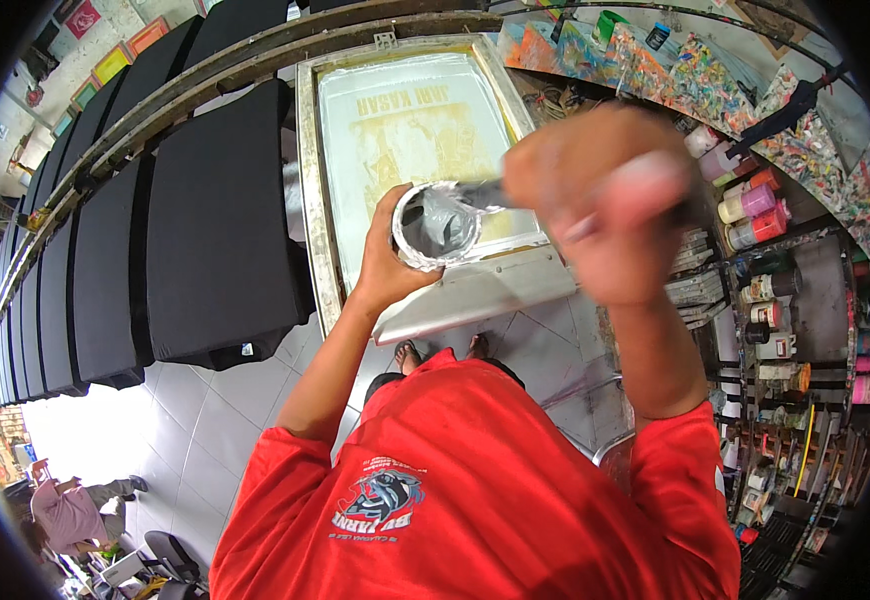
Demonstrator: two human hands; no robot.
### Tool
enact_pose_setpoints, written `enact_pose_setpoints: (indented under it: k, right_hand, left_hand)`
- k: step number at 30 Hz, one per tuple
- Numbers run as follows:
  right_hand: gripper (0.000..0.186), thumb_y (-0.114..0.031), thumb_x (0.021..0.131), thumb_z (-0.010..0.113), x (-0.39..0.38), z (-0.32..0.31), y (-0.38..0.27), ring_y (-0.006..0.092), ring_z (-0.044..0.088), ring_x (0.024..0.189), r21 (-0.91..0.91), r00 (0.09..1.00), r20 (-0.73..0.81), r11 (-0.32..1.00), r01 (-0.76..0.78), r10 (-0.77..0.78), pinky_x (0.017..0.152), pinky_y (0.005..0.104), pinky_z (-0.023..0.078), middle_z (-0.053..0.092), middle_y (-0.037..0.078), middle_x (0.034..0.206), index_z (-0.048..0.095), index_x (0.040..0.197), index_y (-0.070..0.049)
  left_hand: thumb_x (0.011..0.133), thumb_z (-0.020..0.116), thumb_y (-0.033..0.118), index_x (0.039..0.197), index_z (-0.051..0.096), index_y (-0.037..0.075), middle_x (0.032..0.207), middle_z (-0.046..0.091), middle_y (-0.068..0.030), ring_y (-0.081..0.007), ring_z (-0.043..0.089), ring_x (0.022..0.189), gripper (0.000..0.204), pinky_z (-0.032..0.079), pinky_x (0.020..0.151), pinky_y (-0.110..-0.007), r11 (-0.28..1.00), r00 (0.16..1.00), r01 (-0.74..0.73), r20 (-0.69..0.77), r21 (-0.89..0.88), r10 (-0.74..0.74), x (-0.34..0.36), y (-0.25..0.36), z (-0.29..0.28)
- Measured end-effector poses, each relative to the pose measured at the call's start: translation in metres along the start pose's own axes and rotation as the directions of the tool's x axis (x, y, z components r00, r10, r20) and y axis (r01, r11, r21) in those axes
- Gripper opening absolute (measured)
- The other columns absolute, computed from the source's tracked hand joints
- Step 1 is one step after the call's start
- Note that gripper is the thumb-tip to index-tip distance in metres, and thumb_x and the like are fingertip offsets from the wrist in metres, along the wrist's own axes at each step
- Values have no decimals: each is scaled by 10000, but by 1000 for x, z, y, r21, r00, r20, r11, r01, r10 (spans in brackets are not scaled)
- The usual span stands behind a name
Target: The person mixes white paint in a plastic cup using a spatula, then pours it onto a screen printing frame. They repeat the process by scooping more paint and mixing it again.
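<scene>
My left hand (pixel 385 262) is wrapped round a round tub (pixel 437 262) with a white-smeared rim, holding it tilted so its open mouth shows. Inside is whitish-grey ink or paint (pixel 447 222), with darker patches of wall. A dark, flat stick or spatula (pixel 483 195) spans from the tub's mouth to my right hand (pixel 603 195), which is raised and closed round its other end. Motion smears the right fingers. Beneath both hands lies a screen-printing frame (pixel 308 180) with pale mesh (pixel 415 85) and a yellowish stencil area.
Black cloth-covered boards (pixel 220 220) stand in a long row at left, beside a rail (pixel 115 150). Shelves at right hold paint containers (pixel 755 205) and stacked tools (pixel 695 285). A colour-splattered sheet (pixel 645 70) hangs behind. Another person (pixel 70 515) is at lower left on the tiled floor.
</scene>
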State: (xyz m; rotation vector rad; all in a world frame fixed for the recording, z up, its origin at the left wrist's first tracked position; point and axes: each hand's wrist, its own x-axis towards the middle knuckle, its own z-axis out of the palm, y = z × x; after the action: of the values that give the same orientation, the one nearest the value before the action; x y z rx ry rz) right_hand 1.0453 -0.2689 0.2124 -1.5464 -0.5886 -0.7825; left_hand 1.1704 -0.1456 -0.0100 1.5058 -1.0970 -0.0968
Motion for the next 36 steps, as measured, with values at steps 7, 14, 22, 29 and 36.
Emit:
enact_pose_setpoints:
  k: [7, 14, 22, 29, 36]
  right_hand:
    - [534, -501, 925, 584, -2, -5, -12, 164, 488, 431, 64, 999, 19, 997, -44, 43, 446, 332, 404, 499, -16, 510, 513, 548, -130]
    - [553, -493, 916, 615, -11, 3, -18, 182, 443, 389, 201, 980, 198, 977, -72, 31, 431, 334, 398, 445, -19, 474, 505, 551, -93]
    - [488, -382, 928, 620, -26, 4, -36, 200, 454, 413, 230, 969, 228, 961, -151, 97, 402, 350, 334, 453, 19, 494, 481, 551, -105]
    - [474, -494, 1009, 416, -42, 10, 8, 90, 250, 412, 290, 956, -193, 944, -159, 221, 445, 281, 235, 354, -46, 534, 401, 701, -133]
    - [456, -471, 1004, 448, -12, 22, -20, 101, 283, 433, 45, 994, -82, 997, -68, 71, 441, 286, 249, 384, -31, 554, 421, 720, -116]
  left_hand:
    - [505, 851, 137, 1342, 441, 49, 1300, 507, -170, -343, 498, 1219, 936, 389, 1052, -407, 996, 997, 75, -7, -40, -75, -3, 5, -5]
    - [518, 842, 137, 1310, 455, 51, 1269, 511, -150, -318, 499, 1223, 886, 386, 1060, -398, 994, 996, 84, 44, -70, -81, 0, 5, -7]
    - [511, 863, 203, 1354, 446, 50, 1355, 520, -147, -278, 491, 1282, 952, 374, 1087, -379, 955, 921, 203, 372, -216, -112, -6, 25, -17]
    - [518, 884, 155, 1339, 437, 56, 1306, 537, -158, -298, 543, 1207, 939, 425, 1032, -381, 999, 998, 30, 64, -18, -29, -14, 28, -4]
    - [512, 921, 204, 1322, 466, 38, 1324, 516, -188, -370, 489, 1250, 944, 405, 1051, -432, 997, 996, -64, -54, 36, 66, -21, 20, -11]
